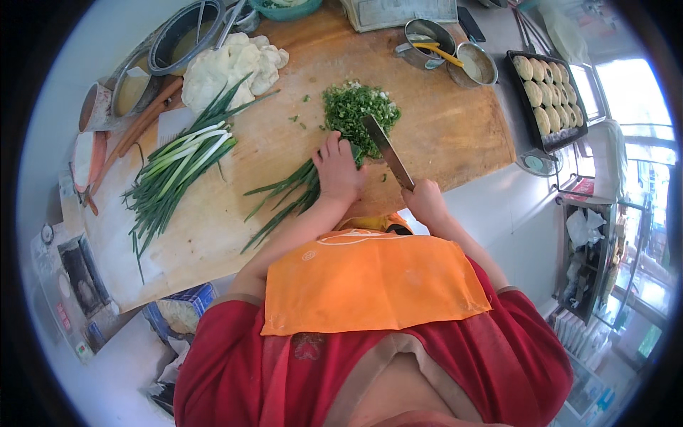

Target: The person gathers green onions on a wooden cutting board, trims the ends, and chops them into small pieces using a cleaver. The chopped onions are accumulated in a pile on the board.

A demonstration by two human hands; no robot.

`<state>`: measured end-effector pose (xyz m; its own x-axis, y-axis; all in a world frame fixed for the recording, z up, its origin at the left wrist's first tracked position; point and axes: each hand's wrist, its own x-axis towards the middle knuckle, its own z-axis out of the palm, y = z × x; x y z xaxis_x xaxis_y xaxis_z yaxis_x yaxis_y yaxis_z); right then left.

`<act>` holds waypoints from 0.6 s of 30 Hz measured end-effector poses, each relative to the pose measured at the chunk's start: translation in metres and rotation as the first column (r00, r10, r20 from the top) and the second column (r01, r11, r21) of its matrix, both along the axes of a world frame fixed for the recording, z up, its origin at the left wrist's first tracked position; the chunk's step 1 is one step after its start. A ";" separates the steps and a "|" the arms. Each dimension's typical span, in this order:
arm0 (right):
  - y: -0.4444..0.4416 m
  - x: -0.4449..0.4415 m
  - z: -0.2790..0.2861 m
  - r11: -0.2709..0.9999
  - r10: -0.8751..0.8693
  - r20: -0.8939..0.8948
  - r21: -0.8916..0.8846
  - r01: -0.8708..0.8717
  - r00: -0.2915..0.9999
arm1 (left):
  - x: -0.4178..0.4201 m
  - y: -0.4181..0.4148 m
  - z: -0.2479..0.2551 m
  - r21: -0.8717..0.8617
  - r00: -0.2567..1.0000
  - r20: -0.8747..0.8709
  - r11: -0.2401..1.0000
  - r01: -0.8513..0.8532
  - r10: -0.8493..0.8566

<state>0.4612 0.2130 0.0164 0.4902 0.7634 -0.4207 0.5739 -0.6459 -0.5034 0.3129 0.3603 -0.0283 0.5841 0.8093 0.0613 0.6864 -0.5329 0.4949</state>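
Note:
My left hand (339, 169) presses down on a bunch of green scallions (291, 195), whose long leaf ends trail toward the table's near edge. In my right hand (427, 203) is the handle of a cleaver (388, 152), its broad blade pointing away from me beside the bunch. A heap of chopped scallions (355, 109) lies just past my left hand, partly behind the blade. Farther left rests a second, larger bunch of whole scallions (184, 165), with white stalks across its upper part. All of this is on a wooden work surface (448, 123).
Behind the larger bunch sits a mound of dough (229, 69). Rolling pins (141, 125) and a dark pot (187, 40) line the left side. At the back right are a metal pot (427, 34), a metal bowl (475, 64) and a black tray (547, 101) of round pastries.

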 end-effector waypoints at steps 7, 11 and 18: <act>0.017 -0.005 0.007 0.991 0.128 0.043 0.029 -0.130 0.991 | -0.041 0.019 -0.010 0.166 0.945 0.270 0.976 0.142 -0.183; 0.037 -0.009 0.002 0.965 0.263 0.111 -0.029 -0.261 0.959 | -0.047 0.031 -0.020 0.208 0.919 0.284 0.953 0.221 -0.275; 0.066 -0.018 0.021 0.912 0.378 0.167 -0.234 -0.336 0.911 | -0.043 0.031 -0.016 0.300 0.866 0.407 0.938 0.172 -0.289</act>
<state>0.4432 0.2790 0.0375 0.2914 0.8159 -0.4993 0.8608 -0.4513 -0.2351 0.2700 0.3913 -0.0447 0.6166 0.5789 0.5336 0.2711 -0.7924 0.5464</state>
